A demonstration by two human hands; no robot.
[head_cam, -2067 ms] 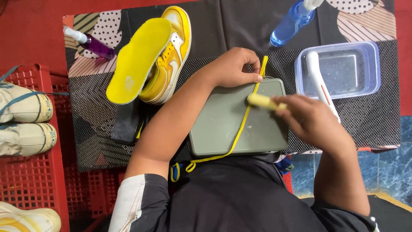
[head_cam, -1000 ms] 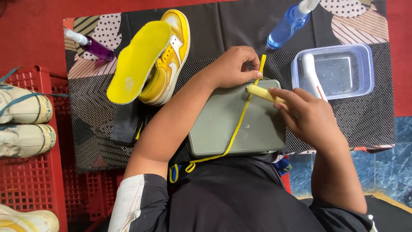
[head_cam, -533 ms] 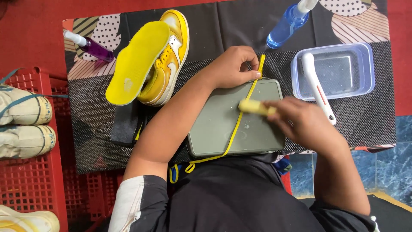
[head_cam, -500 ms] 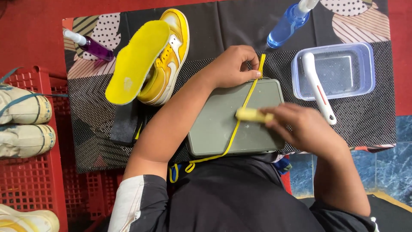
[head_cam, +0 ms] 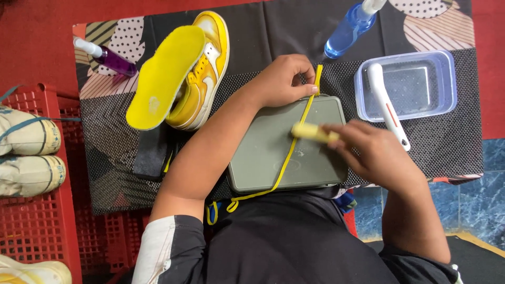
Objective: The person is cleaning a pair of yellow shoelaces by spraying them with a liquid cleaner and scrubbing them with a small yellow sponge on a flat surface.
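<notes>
1. The left hand (head_cam: 286, 79) is closed, pinching the far end of a yellow lace (head_cam: 286, 158) at the far edge of a grey tray (head_cam: 286, 144), which lies on the person's lap.
2. The lace runs taut across the tray from that far edge down to the near left corner, then drops over the near edge onto the dark clothing.
3. The right hand (head_cam: 376, 152) is closed around a small yellow brush (head_cam: 310, 131), whose tip touches the lace near the middle of the tray.
4. Most of the tray's surface left of the lace is bare; the right hand covers its right edge.
5. Just beyond the tray's right corner, a clear tub (head_cam: 405, 84) sits on the patterned mat (head_cam: 294, 31), with a white brush (head_cam: 386, 105) leaning over its near rim.
6. A blue spray bottle (head_cam: 350, 31) lies near the mat's far edge, between the tub and the left hand.
7. Left of the forearm, a yellow shoe (head_cam: 202, 79) stands on the mat with a yellow insole (head_cam: 163, 79) propped against it.
8. A purple bottle (head_cam: 108, 58) lies at the mat's far left corner.
9. A red crate (head_cam: 37, 221) holding pale shoes (head_cam: 29, 158) borders the mat's left edge.
10. A strip of open mat remains between the tub and the mat's near right edge.
</notes>
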